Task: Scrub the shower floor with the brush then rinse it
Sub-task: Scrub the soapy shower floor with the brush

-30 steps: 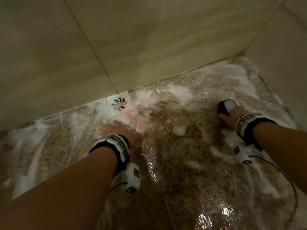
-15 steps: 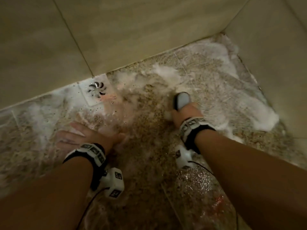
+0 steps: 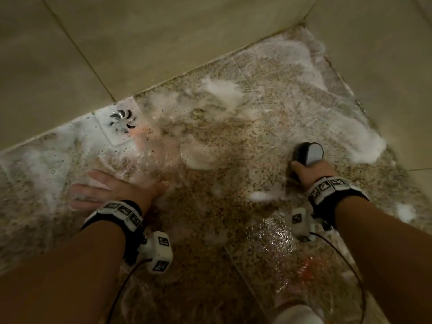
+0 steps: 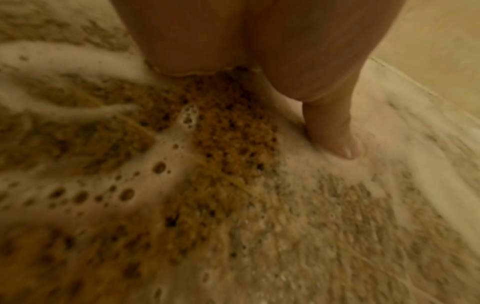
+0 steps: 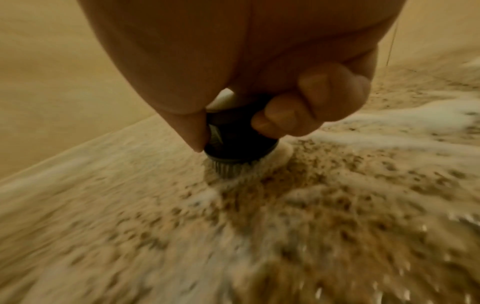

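Note:
The speckled brown shower floor (image 3: 229, 146) is wet and streaked with white foam (image 3: 364, 146). My right hand (image 3: 313, 171) grips a black brush with a grey top (image 3: 308, 153) at the right side of the floor. In the right wrist view the brush (image 5: 239, 142) stands upright, its bristles pressed on the tiles, fingers (image 5: 306, 102) curled round it. My left hand (image 3: 112, 190) lies flat on the soapy floor at the left, fingers spread; its thumb (image 4: 330, 127) rests in foam in the left wrist view.
A square drain (image 3: 122, 121) with a metal swirl cover sits by the back wall (image 3: 163, 43). A second beige tiled wall (image 3: 385, 66) closes the right side, meeting the first at the far corner. Water glistens on the near floor (image 3: 275, 232).
My right hand swept the brush left toward the middle, then back right and nearer. The left hand slid left, away from the drain, and now lies flat with fingers spread.

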A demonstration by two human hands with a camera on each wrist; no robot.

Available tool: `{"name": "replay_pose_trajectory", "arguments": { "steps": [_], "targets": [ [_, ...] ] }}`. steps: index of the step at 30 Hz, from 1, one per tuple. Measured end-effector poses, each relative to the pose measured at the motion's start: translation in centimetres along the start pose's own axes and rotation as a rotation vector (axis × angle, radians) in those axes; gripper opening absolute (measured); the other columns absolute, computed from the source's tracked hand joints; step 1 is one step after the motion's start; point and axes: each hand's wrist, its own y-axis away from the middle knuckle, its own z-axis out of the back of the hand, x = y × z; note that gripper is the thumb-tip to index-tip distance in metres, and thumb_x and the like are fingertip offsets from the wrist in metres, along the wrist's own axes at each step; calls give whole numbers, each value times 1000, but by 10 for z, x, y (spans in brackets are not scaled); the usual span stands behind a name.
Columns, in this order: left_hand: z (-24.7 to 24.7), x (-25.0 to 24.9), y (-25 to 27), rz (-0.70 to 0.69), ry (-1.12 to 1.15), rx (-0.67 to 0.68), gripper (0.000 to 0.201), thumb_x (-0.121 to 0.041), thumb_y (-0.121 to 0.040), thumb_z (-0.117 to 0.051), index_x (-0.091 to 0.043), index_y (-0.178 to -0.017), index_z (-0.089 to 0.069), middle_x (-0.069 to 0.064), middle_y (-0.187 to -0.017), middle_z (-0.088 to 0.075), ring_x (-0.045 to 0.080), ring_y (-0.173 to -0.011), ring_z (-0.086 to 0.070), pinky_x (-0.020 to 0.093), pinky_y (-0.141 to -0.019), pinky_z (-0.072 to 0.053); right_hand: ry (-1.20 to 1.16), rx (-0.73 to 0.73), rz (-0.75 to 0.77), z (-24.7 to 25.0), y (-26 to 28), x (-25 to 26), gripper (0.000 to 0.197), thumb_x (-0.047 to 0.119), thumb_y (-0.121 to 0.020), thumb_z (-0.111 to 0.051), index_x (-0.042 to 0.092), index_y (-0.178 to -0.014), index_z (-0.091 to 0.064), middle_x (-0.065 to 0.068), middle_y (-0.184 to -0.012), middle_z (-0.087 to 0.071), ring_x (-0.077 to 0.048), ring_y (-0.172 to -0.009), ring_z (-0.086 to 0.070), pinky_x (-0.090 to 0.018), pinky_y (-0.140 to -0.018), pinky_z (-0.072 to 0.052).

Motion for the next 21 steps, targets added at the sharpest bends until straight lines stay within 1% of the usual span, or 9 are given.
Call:
{"name": "replay_pose_trajectory", "arguments": {
  "steps": [2,4,5,7,9,12,15,18,21],
  "targets": [
    [1,0,2,-4,-13,-3,163,-86,-53,-78,-20,-158,28,21,-163,33,47,-152,22,71,-118,2,-2,-29,83,-6,16,14,66,58,-91,-60,5,-128,-53,-19,-107,-65,-30,-76,-53,-34,-71,-44],
    [0,0,5,-13,-38,-16,162,-86,-54,-77,-20,-158,27,21,-163,32,47,-152,21,70,-118,2,-32,-35,367,-27,46,54,53,55,-95,-55,18,-132,-45,-17,-117,-63,-31,-80,-57,-35,-72,-46],
    [0,-1,5,-13,-46,-17,161,-85,-54,-77,-19,-159,27,21,-164,31,47,-153,20,70,-118,2,-22,6,473,-39,64,80,56,57,-96,-53,20,-137,-43,-16,-122,-62,-33,-88,-62,-37,-74,-49],
    [0,-2,7,0,-48,-26,162,-86,-53,-77,-19,-159,26,21,-165,30,46,-153,19,70,-119,1,59,130,516,-62,91,121,70,64,-95,-50,14,-143,-40,-13,-125,-63,-33,-94,-64,-39,-77,-53],
    [-1,-2,6,-4,-59,-36,163,-87,-51,-77,-21,-159,26,19,-165,30,46,-153,18,71,-119,0,111,178,526,-67,94,132,72,64,-94,-52,12,-142,-40,-11,-116,-67,-31,-84,-62,-37,-70,-53],
    [-2,1,3,1,-90,-39,163,-89,-50,-75,-21,-159,25,18,-166,28,45,-154,16,70,-120,-2,16,120,421,-45,57,87,71,62,-93,-56,12,-142,-42,-12,-125,-64,-34,-99,-63,-36,-77,-48],
    [-5,2,0,5,-102,-82,160,-89,-52,-73,-20,-160,22,18,-167,25,45,-155,13,70,-121,-5,-119,-37,150,-14,0,-1,73,63,-89,-61,8,-136,-50,-18,-125,-64,-39,-106,-64,-37,-81,-48],
    [-10,7,-10,-14,-100,-71,170,-96,-37,-72,-26,-158,25,16,-167,25,46,-155,12,74,-118,-7,-216,-130,-101,6,-30,-79,77,64,-86,-65,2,-131,-55,-25,-127,-63,-42,-109,-63,-41,-85,-48],
    [-30,23,-77,-26,21,-88,183,-102,-12,-67,-32,-159,17,17,-169,10,49,-153,-10,77,-113,-24,-243,-128,-219,10,-33,-94,79,64,-86,-63,0,-132,-53,-25,-129,-62,-43,-109,-63,-43,-84,-49]
  ]
}}
